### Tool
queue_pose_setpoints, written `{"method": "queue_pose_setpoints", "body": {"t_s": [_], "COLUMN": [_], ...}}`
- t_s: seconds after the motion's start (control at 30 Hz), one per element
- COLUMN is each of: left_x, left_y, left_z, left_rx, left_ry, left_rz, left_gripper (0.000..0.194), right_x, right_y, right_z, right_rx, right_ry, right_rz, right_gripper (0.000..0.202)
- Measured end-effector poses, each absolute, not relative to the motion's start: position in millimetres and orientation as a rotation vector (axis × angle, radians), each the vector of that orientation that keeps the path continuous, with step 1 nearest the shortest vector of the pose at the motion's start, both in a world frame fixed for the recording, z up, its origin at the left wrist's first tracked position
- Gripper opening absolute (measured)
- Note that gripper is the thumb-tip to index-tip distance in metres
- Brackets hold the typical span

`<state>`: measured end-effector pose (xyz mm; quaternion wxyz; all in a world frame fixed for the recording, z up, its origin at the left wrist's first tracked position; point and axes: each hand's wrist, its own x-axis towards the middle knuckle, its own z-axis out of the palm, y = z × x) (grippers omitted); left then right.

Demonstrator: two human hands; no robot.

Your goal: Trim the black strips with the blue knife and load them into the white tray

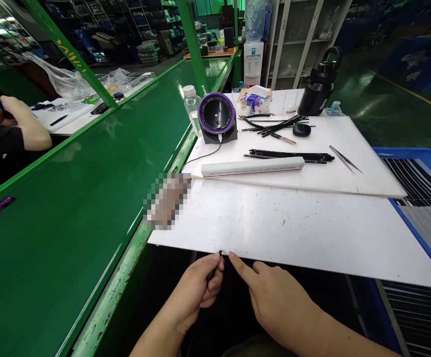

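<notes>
My left hand is closed round a thin black piece, whose tip sticks up between thumb and forefinger at the front edge of the white table. Just to its right is my right hand, its index finger stretched out toward that tip, with a thin wire-like line between them. The other fingers of my right hand are curled under, and whatever they may hold is hidden. Farther back on a white foam board lie a long white bar, a bundle of black strips and tweezers.
A round purple-rimmed fan, a clear bottle and a black flask stand at the back. Green conveyor runs along the left, with a person's arm beyond. A blue crate of strips sits right.
</notes>
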<state>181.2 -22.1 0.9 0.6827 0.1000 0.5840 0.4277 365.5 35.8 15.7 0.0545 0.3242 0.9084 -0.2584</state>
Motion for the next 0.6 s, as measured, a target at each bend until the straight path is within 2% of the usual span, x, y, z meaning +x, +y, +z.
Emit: {"method": "queue_pose_setpoints", "body": {"t_s": [0.2, 0.4, 0.6], "left_x": [184, 184, 184], "left_y": [-27, -27, -22], "left_z": [8, 13, 10], "left_rx": [0.193, 0.274, 0.223], "left_ry": [1.227, 1.371, 1.269], "left_rz": [0.991, 0.965, 0.917], "left_gripper": [0.027, 0.031, 0.033], "right_x": [378, 377, 372], "right_y": [44, 46, 44], "right_z": [21, 25, 24], "right_rx": [1.124, 1.111, 1.056], "right_ry": [2.676, 2.676, 2.721], "right_rz": [-1.105, -1.099, -1.081], "right_gripper": [0.062, 0.061, 0.062]}}
